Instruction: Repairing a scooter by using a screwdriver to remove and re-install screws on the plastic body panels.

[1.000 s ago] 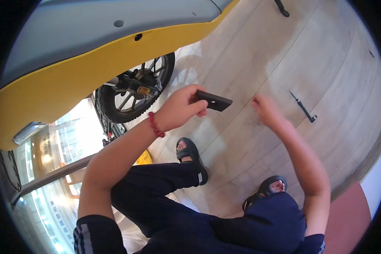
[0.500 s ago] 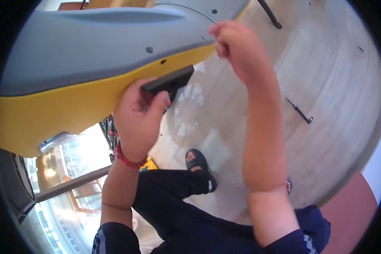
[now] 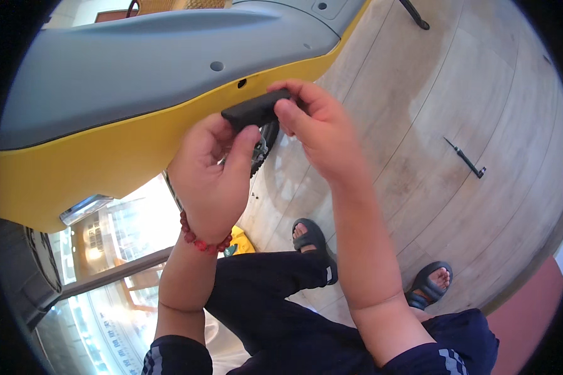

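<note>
A black, flat block-like piece (image 3: 254, 110) is held up between both my hands, beside the yellow lower edge of a large grey-and-yellow body panel (image 3: 125, 128). My left hand (image 3: 209, 165) grips its left end with thumb and fingers; a red bead bracelet circles that wrist. At the other end my right hand (image 3: 316, 122) pinches the piece, thumb on the near side and fingers over the top. Just above the piece, a dark hole (image 3: 242, 83) shows in the yellow strip. What the piece's underside looks like is hidden.
Behind my hands part of a black tyre (image 3: 266, 147) shows below the panel. A thin dark tool (image 3: 464, 159) lies on the wood-look floor at right. A yellow item (image 3: 241, 240) sits by my left knee. Bright glass stands at lower left, a reddish-brown surface (image 3: 525, 312) at lower right.
My right hand has come down and left from the raised position and taken hold of the black piece's right end. My left hand still holds the piece.
</note>
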{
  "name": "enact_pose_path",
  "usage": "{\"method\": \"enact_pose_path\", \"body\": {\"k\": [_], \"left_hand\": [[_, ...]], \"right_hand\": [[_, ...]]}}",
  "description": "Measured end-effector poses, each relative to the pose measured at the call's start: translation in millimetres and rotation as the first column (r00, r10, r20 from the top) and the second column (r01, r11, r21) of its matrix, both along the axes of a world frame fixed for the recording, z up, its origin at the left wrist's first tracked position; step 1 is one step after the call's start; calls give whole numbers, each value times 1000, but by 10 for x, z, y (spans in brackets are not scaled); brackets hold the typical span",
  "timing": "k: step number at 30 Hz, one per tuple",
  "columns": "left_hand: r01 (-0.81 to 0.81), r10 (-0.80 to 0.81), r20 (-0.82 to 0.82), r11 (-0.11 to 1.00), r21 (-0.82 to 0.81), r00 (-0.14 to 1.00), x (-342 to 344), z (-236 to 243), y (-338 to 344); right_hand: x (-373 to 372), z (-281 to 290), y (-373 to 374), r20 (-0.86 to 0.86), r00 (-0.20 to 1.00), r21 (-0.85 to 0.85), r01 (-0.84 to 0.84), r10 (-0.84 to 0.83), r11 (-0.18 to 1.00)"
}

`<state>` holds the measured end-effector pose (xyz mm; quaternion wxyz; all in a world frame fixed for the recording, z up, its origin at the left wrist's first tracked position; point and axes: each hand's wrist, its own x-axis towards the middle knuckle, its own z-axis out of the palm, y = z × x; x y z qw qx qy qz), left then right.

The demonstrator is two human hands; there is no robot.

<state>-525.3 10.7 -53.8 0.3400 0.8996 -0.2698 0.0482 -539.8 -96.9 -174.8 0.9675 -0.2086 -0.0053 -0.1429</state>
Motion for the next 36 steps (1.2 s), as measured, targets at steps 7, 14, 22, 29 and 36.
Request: {"method": "enact_pose_path", "body": {"k": [7, 14, 22, 29, 36], "left_hand": [[24, -88, 164, 934, 358, 983, -102, 201, -183], [65, -703, 438, 564, 823, 561, -83, 687, -494], [-289, -778, 436, 335, 897, 452, 164, 538, -466], [-245, -798, 375, 290, 925, 472, 179, 623, -412], [-225, -813, 405, 339, 913, 419, 199, 606, -433]], "right_hand": [[273, -114, 58, 83, 996, 143, 8, -20, 990], [308, -63, -71, -10, 991, -164, 129, -133, 978], [390, 51, 221, -84, 933, -57, 345, -349, 937], [419, 69, 354, -102, 909, -64, 399, -403, 915], [389, 74, 363, -80, 935, -54, 342, -346, 938]]}}
